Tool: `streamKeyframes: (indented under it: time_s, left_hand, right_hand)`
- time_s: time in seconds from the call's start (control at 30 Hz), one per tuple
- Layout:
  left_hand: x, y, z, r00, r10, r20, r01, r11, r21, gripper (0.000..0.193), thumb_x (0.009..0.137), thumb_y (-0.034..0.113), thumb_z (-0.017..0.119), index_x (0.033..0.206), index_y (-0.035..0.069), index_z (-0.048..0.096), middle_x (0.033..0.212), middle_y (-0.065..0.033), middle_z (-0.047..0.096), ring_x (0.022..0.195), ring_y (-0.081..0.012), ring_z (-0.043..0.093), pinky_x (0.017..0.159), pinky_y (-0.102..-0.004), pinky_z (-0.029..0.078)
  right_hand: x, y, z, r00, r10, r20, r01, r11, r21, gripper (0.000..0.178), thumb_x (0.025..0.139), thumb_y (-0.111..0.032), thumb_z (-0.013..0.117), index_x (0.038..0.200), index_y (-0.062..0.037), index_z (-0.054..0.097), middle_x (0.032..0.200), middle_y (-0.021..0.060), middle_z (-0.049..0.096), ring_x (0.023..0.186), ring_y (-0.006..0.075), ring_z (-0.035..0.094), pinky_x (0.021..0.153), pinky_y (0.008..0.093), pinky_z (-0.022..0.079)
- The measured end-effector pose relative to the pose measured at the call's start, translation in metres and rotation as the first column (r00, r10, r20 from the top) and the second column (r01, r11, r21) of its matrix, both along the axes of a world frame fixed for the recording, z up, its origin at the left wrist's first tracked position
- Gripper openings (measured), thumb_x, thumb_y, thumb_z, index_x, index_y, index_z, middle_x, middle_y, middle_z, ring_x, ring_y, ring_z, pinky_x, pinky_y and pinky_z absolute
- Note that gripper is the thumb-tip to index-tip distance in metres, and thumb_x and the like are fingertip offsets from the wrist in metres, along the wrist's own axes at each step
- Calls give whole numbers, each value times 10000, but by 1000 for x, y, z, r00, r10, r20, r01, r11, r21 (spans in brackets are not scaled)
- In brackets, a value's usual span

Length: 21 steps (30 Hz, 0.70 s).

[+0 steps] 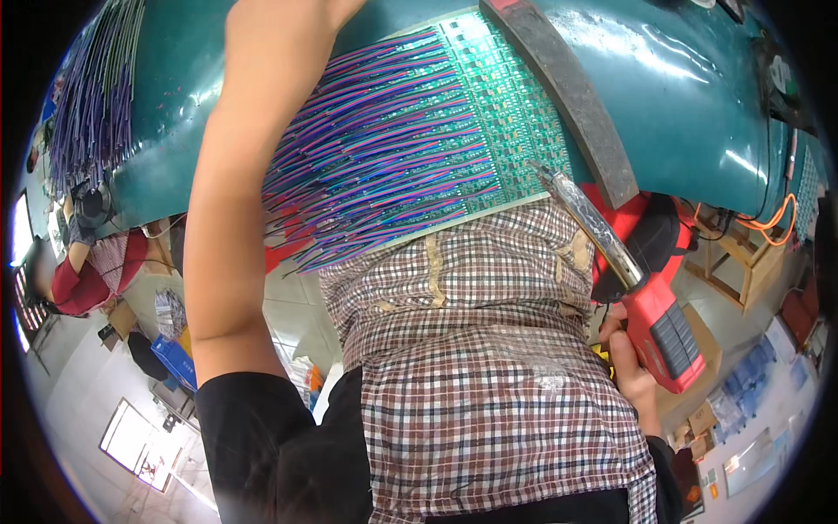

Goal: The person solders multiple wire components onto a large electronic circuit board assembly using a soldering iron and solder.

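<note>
My right hand (630,360) is closed round a red soldering gun (668,336) with a black ribbed panel on its body. Its metal barrel points up and left, and the tip is over the lower right part of a green panel of circuit boards (511,105); whether it touches cannot be told. Rows of thin purple, blue and red wires (384,144) lie across the panel and run off to the left. My left arm reaches over the wire ends to the top edge, where my left hand (284,22) is cut off and its fingers are hidden.
A dark, heavy bar (572,96) lies along the panel's right side on the green worktop (690,113). A bundle of wires (96,96) hangs at the far left, near another person (83,271). An orange cable (772,223) and a wooden stool (738,262) are at right.
</note>
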<state>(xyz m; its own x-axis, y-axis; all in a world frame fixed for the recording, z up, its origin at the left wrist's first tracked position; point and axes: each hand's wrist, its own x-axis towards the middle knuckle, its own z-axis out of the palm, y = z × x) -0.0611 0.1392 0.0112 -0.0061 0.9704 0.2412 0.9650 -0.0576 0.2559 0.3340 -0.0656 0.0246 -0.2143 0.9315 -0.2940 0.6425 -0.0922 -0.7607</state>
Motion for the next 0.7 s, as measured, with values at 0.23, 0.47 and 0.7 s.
streamKeyframes:
  time_s: [0.23,0.47,0.7]
  left_hand:
    - [50,-88,30,923,-122,364,241,922,-303,96,977,75,675,1048,13,691,895,-57,685,793,-163,664,745,-280,546]
    - [85,-129,13,930,-15,368,167,908,-384,125,913,109,757,888,35,660,862,-83,657,710,-207,682,579,-301,541]
    - [92,-128,0,935,14,354,116,932,-344,179,908,131,773,803,41,659,794,-66,628,619,-169,647,567,-292,521]
  right_hand:
    - [0,1,4,997,-36,-65,30,996,-84,184,768,-80,763,949,-47,755,799,68,718,709,248,707,684,353,557]
    - [5,-8,-1,999,-42,-30,40,998,-50,244,733,-66,770,977,-50,764,863,89,733,744,275,718,700,378,564]
    - [2,-4,-4,993,1,-122,-11,997,-76,233,733,-81,790,958,-40,751,853,106,719,742,302,711,700,394,566]
